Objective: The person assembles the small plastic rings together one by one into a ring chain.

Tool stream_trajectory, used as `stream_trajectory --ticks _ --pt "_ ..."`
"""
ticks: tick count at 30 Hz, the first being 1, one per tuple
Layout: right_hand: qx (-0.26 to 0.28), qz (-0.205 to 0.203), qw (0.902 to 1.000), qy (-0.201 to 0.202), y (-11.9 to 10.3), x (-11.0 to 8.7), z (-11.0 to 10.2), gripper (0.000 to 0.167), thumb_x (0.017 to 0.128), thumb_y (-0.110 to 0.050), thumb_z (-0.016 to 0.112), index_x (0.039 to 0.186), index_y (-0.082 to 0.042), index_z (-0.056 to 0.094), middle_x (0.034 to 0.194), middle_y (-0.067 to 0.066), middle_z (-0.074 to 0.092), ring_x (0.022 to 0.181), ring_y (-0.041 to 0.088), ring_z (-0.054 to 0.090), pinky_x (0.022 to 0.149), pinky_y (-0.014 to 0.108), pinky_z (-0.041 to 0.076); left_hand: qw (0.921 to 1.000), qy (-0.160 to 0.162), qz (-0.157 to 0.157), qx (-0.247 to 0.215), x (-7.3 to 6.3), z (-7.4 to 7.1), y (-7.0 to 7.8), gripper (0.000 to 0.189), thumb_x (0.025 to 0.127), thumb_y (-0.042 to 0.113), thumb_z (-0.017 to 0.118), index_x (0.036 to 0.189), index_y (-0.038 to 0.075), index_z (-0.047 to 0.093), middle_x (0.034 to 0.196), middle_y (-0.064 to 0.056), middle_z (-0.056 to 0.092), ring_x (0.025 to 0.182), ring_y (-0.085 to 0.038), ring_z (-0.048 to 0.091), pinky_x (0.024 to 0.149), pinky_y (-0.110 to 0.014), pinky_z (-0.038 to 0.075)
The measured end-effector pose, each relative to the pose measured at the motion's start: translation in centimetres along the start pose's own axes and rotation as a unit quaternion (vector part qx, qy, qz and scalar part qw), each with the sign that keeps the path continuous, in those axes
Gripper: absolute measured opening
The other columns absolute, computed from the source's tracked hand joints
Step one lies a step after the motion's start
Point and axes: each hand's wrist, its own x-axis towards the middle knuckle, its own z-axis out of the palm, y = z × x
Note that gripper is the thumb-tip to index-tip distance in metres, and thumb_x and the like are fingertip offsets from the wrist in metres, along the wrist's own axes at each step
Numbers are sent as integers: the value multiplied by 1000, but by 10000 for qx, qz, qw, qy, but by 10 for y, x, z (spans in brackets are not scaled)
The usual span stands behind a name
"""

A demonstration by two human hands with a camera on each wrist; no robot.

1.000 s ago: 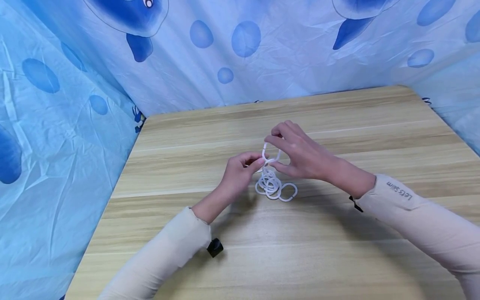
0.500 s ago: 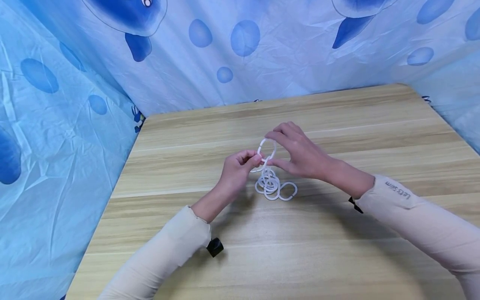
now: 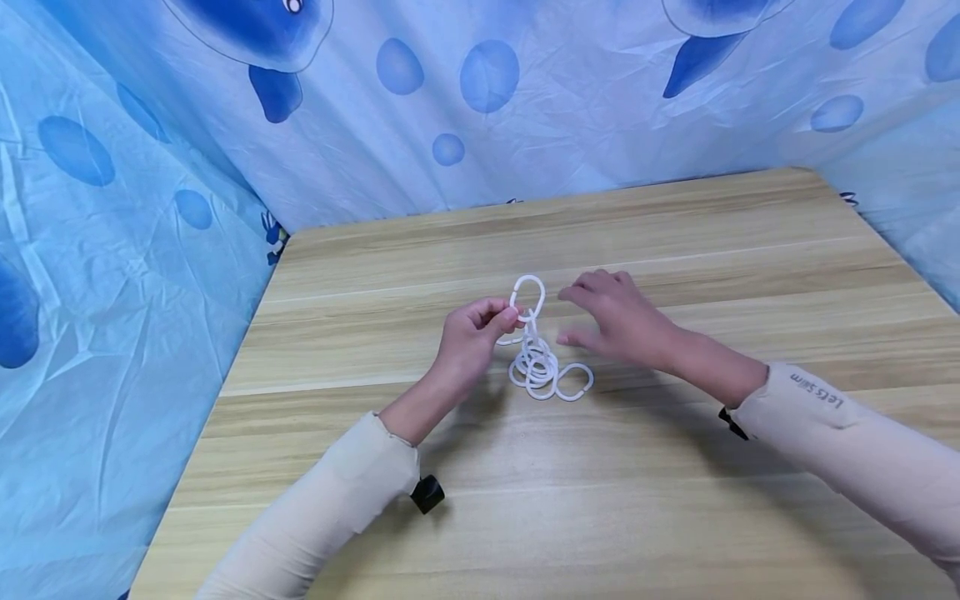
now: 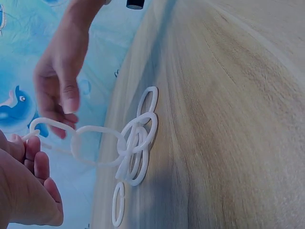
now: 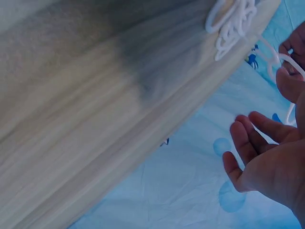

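Note:
My left hand (image 3: pixel 472 332) pinches a white oval plastic link (image 3: pixel 528 277) between thumb and fingers, and the link stands up above them. From it a chain of similar links (image 4: pixel 97 129) runs down to a tangled pile (image 3: pixel 536 365) on the table. One link (image 3: pixel 574 399) lies at the pile's right side. Another link (image 4: pixel 117 205) lies on the table apart from the heap in the left wrist view; my left hand partly hides it in the head view. To the right, my right hand (image 3: pixel 626 321) hovers with fingers spread and holds nothing.
The wood-grain table (image 3: pixel 600 500) extends around both hands. A blue curtain (image 3: pixel 480 108) printed with whales and bubbles hangs behind its far edge and along the left side. Small black devices (image 3: pixel 428 494) sit at both wrists.
My right hand has let go of the upper link and drawn away to the right. The link stays in my left hand, which has shifted slightly left.

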Motion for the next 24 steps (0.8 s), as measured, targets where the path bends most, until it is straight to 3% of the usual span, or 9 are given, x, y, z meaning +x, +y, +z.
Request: stream_trajectory --ticks 9,13,16,24 --pt "-974 39 9903 -995 -7 -8 8 59 77 -53 74 110 -4 69 99 11 69 95 29 62 88 54 40 9999 34 -13 104 0 -1 -1 20 93 12 63 104 -5 67 91 -13 69 84 -14 59 92 -47 46" --pt "-1328 -221 9853 -1055 -13 -13 15 51 75 -58 73 85 -8 68 79 4 65 78 26 62 78 49 43 9999 66 33 112 -1 0 -1 20 93 12 63 103 -5 67 88 -10 69 82 -12 59 91 -49 46" --pt "-1405 -294 9838 -1073 -16 -16 22 49 72 -61 73 66 -15 56 63 -2 54 64 20 56 69 45 41 9999 82 25 124 -1 1 0 17 93 12 64 100 -2 68 84 -5 68 82 -12 58 90 -48 46" --pt "-1435 -287 9833 -1078 -20 -23 35 50 70 -63 73 62 -19 49 58 -6 46 57 18 52 62 39 39 9999 72 -33 108 -1 3 -1 14 93 12 64 97 0 68 85 -6 68 83 -15 59 92 -49 46"
